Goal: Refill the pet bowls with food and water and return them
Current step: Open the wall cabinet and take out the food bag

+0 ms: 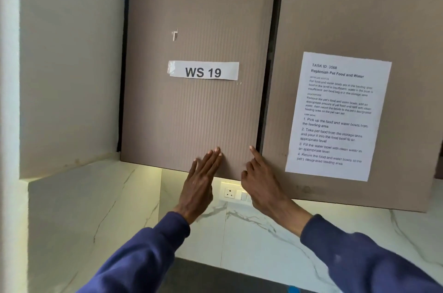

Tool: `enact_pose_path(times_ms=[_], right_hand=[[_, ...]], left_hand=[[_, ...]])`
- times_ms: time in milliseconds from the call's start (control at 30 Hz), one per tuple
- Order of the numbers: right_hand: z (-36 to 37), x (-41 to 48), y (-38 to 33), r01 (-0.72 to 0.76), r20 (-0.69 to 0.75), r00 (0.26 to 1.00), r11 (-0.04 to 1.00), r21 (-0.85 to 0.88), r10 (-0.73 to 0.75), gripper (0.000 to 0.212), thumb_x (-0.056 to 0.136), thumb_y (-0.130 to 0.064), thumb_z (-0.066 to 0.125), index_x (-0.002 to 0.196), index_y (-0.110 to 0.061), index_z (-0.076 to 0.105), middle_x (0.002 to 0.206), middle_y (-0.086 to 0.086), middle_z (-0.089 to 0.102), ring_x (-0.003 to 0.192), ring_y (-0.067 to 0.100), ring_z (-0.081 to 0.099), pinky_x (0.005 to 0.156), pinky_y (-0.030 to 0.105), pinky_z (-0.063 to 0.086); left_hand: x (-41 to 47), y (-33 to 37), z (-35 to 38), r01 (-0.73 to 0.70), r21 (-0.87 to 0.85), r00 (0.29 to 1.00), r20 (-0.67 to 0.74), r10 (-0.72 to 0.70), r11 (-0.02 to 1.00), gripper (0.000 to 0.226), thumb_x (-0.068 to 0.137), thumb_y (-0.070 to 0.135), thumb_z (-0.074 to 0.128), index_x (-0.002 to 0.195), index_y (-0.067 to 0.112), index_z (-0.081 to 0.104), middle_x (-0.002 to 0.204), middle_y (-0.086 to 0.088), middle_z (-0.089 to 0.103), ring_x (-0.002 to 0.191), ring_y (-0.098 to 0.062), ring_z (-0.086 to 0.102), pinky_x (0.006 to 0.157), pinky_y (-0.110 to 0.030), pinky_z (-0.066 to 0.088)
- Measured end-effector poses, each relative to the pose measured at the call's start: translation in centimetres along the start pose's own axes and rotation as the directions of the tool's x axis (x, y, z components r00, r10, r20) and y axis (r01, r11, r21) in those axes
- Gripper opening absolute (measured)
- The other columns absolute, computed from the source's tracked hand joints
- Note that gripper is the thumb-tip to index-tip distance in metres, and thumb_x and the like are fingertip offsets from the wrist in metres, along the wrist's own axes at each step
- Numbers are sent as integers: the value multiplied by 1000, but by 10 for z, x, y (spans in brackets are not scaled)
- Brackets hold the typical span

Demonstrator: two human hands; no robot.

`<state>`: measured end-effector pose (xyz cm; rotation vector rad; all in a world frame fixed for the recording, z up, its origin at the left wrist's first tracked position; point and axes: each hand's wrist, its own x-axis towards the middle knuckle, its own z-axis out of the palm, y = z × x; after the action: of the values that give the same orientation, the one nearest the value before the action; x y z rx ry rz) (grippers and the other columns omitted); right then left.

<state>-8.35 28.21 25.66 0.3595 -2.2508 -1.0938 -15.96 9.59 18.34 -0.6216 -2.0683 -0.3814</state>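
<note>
Both hands, left (201, 182) and right (257, 180), are open and empty at the lower corner of the ribbed taupe cabinet door (191, 105) (labelled "WS 19"); the right is nearer its opening edge. No pet bowls in view, food perhaps inside.

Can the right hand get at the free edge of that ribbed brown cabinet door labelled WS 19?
Probably yes. The right hand already has its fingers at the ribbed brown cabinet door, by the dark gap; nothing blocks it.

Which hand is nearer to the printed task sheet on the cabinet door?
The right hand. It reaches up at the door's lower edge, just left of the task sheet. The left hand lies flat on the neighbouring door, farther left.
</note>
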Motion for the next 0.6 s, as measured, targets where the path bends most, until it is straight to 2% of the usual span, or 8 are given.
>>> enact_pose_path(times_ms=[133, 233, 267, 333, 400, 467, 533, 600], right_hand=[[-39, -51, -1, -2, 120, 993, 996, 91, -9, 15, 87, -12, 58, 92, -9, 71, 87, 16, 73, 108, 41, 60, 118, 58, 6], [-72, -79, -2, -106, 255, 963, 993, 47, 91, 21, 96, -20, 48, 101, -10, 66, 94, 16, 67, 102, 34, 60, 112, 62, 9], [-85, -84, -1, -124, 337, 935, 992, 19, 111, 18, 97, -21, 50, 102, -11, 64, 92, 13, 64, 98, 28, 60, 104, 60, 20], [-108, -93, 5, -221, 477, 854, 975, -29, 208, 6, 94, -8, 60, 96, -12, 63, 84, 5, 60, 91, 18, 60, 75, 44, 37], [-125, -107, 13, -340, 544, 755, 928, -153, 366, 24, 89, 6, 60, 106, -10, 66, 99, 7, 67, 96, 23, 64, 70, 37, 42], [-134, -124, 18, -418, 544, 682, 871, -259, 489, 52, 92, 1, 60, 142, 4, 46, 136, 30, 54, 111, 37, 62, 90, 52, 49], [-142, -135, 25, -430, 599, 623, 860, -274, 503, 90, 95, -18, 64, 160, 0, 3, 164, 36, 4, 141, 54, 35, 107, 77, 27], [-143, -141, 28, -474, 617, 597, 846, -243, 512, 106, 94, -30, 66, 159, -9, -15, 164, 28, -23, 151, 58, -2, 106, 87, -1]], left_hand=[[-1, 2, -5, -28, -25, 999, -37, 27, 999, 80, 91, -8, 58, 161, 11, 25, 171, -10, 16, 159, -29, 16, 127, -53, 26], [4, 6, -5, -49, -44, 998, -52, 47, 998, 75, 93, 1, 62, 160, 10, 29, 170, -13, 19, 158, -33, 20, 125, -55, 29], [7, 7, -6, -57, -51, 997, -53, 54, 997, 76, 93, 2, 63, 160, 9, 28, 170, -14, 19, 158, -33, 19, 125, -56, 28], [13, 8, -6, -75, -59, 996, -45, 72, 995, 80, 91, 2, 65, 161, 9, 27, 171, -15, 16, 159, -34, 16, 125, -57, 26], [18, 9, -6, -101, -60, 993, -64, 97, 993, 82, 90, 2, 65, 161, 8, 26, 172, -15, 14, 159, -35, 13, 125, -59, 24], [24, 12, -5, -134, -75, 989, -76, 128, 988, 81, 91, 4, 65, 162, 8, 25, 172, -17, 13, 160, -36, 12, 125, -61, 21], [29, 18, -4, -142, -63, 987, -90, 136, 988, 82, 92, 7, 65, 162, 8, 23, 172, -18, 10, 160, -38, 10, 125, -62, 19], [35, 24, -3, -136, -57, 988, -86, 130, 989, 89, 87, 4, 68, 163, 9, 21, 172, -18, 9, 160, -39, 8, 124, -63, 18]])
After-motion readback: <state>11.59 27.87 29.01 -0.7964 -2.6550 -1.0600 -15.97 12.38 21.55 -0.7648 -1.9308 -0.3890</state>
